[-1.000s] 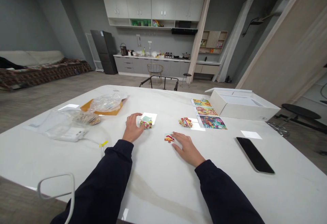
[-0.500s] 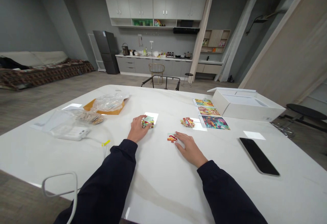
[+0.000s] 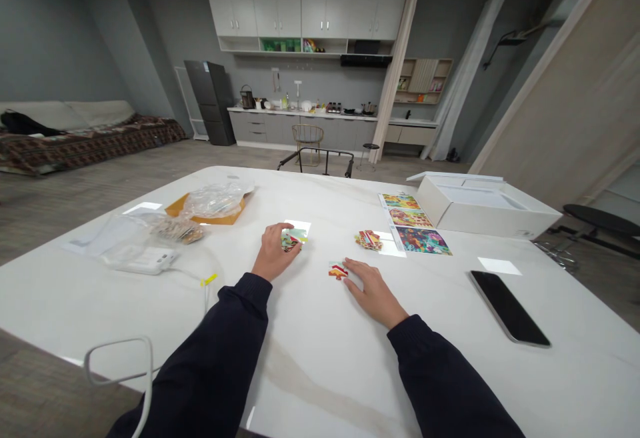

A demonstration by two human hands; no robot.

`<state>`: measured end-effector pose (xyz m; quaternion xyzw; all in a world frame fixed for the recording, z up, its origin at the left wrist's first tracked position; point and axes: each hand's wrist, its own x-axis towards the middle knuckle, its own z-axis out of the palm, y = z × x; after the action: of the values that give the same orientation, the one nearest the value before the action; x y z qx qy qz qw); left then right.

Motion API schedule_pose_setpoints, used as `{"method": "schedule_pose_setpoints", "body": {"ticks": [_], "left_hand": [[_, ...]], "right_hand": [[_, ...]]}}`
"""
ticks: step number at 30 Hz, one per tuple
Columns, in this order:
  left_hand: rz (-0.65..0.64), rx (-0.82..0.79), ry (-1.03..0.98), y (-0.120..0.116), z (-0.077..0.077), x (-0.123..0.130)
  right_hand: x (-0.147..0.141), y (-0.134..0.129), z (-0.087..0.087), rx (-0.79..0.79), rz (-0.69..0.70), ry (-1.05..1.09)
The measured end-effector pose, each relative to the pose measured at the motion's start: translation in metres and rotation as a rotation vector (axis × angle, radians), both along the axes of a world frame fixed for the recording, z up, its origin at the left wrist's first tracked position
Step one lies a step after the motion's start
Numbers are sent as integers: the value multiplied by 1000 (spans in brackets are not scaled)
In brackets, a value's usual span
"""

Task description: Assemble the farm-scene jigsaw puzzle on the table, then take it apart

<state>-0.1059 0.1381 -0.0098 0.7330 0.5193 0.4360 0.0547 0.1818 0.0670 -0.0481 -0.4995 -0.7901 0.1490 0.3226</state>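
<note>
**Left hand (image 3: 275,253) at a stack of puzzle pieces (image 3: 296,235), right hand (image 3: 373,293) at a loose puzzle piece (image 3: 337,271)**

The loose puzzle piece, red, orange and pale, lies flat on a white table (image 3: 320,378). The right hand is half open just to its right, fingertips at the piece's edge and thumb apart from the fingers. Left of the loose piece and slightly beyond it, the left hand curves around the stack, fingers at the far side and thumb at the near side; I cannot tell whether it grips. This hand hides part of the stack.

Beyond the loose piece and a little to its right sits a second pile (image 3: 369,239). Farther right are a sheet with three colourful pictures (image 3: 423,241) and an open white box (image 3: 470,215). A dark-screened phone (image 3: 510,308) lies well to the piece's right, nearer the wearer. Well to its left are a clear bag of pieces (image 3: 177,230), a white device (image 3: 140,261) and crumpled plastic (image 3: 215,199).
</note>
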Motion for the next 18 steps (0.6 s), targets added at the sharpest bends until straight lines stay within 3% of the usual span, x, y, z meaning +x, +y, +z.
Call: {"method": "schedule_pose_setpoints", "body": {"ticks": [3,7,12,18], "left_hand": [[-157,-5,-55,-17,3,25],[-369,-107,-109,-37,-11,70],[-372,-230,-81,-36,-31,104],[-390,-196,12,-30,-37,106]], "right_hand": [[-1,2,2,23,-46,102],[-3,6,5,22,-106,270],[0,11,0,9,-169,252],[7,14,-5,20,-140,113]]}}
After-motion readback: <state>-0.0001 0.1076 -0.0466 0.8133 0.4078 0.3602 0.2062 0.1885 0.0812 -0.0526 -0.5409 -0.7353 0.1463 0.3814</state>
